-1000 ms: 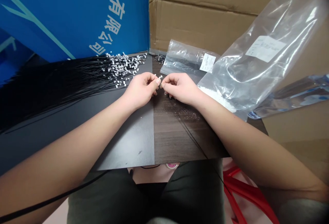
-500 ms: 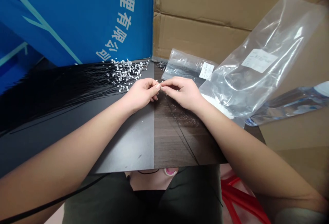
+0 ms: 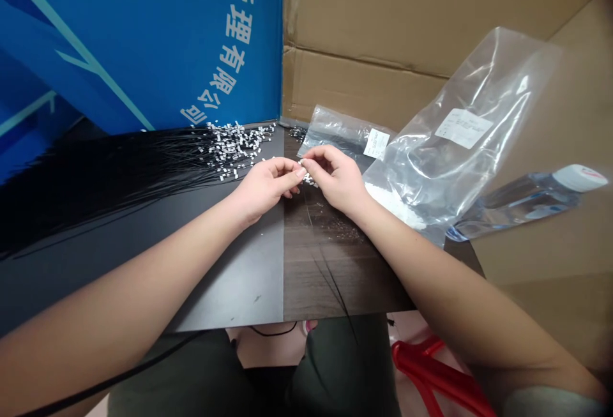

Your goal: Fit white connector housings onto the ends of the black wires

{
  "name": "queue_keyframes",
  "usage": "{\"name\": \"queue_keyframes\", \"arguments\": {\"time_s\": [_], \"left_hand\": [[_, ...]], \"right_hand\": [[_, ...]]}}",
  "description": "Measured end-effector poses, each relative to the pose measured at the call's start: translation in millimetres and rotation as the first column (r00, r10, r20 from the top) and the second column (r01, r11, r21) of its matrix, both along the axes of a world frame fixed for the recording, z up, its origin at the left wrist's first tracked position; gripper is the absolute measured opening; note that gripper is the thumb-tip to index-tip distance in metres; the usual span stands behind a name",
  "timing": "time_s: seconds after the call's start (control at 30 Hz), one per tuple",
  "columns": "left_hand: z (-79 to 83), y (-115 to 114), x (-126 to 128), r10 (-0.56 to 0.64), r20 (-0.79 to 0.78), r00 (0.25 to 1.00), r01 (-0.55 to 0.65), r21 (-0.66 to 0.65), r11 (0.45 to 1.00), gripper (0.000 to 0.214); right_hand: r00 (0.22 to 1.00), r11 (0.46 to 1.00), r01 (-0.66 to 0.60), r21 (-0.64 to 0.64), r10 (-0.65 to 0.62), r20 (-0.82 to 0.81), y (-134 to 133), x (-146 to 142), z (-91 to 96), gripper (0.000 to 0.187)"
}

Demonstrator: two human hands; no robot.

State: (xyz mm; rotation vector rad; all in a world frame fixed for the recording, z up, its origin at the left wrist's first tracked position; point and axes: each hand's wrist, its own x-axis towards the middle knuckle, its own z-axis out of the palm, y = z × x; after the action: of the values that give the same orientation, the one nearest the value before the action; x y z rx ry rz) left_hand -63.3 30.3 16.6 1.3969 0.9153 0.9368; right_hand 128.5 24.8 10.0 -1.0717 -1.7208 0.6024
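Observation:
My left hand [image 3: 268, 187] and my right hand [image 3: 335, 177] meet fingertip to fingertip over the middle of the table, both closed in a pinch. A tiny white connector [image 3: 302, 163] shows between the fingertips. From beneath them a thin black wire [image 3: 335, 280] trails down over the table's front edge. How the fingers share the wire and the connector is partly hidden. Several loose white connectors [image 3: 310, 180] lie just under my right hand. Left of my hands spreads a big bundle of black wires [image 3: 110, 161], with white connectors [image 3: 234, 142] at its near end.
A small clear bag [image 3: 330, 126] of black wires lies behind my right hand. Beside it stands a larger clear bag [image 3: 479, 104] with white pieces low down. A water bottle [image 3: 522, 203] lies at the right. Blue board [image 3: 191, 34] and cardboard [image 3: 364, 15] wall the back.
The whole view has shifted slightly. The loose white connectors beneath my right hand now show more. My fingertips stay together, and the wire still trails toward the front edge.

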Motion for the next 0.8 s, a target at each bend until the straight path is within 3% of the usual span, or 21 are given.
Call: {"name": "queue_keyframes", "arguments": {"time_s": [0.27, 0.53, 0.8], "left_hand": [[-0.1, 1.3, 0.9, 0.038, -0.077, 0.996, -0.033, 0.056, 0.998, 0.016], [-3.5, 6.5, -5.0, 0.038, -0.284, 0.958, 0.027, 0.222, 0.975, 0.014], [5.9, 3.2, -8.5, 0.039, -0.419, 0.907, 0.097, 0.298, 0.949, 0.013]], "right_hand": [[0.991, 0.993, -0.074, -0.088, 0.063, -0.116, 0.2, -0.6, -3.4, 0.02], [0.982, 0.94, -0.174, -0.294, 0.142, -0.127, 1.2, 8.3, 8.2, 0.028], [0.988, 0.944, -0.154, -0.292, 0.148, -0.042, 0.5, 10.5, 11.1, 0.018]]}}
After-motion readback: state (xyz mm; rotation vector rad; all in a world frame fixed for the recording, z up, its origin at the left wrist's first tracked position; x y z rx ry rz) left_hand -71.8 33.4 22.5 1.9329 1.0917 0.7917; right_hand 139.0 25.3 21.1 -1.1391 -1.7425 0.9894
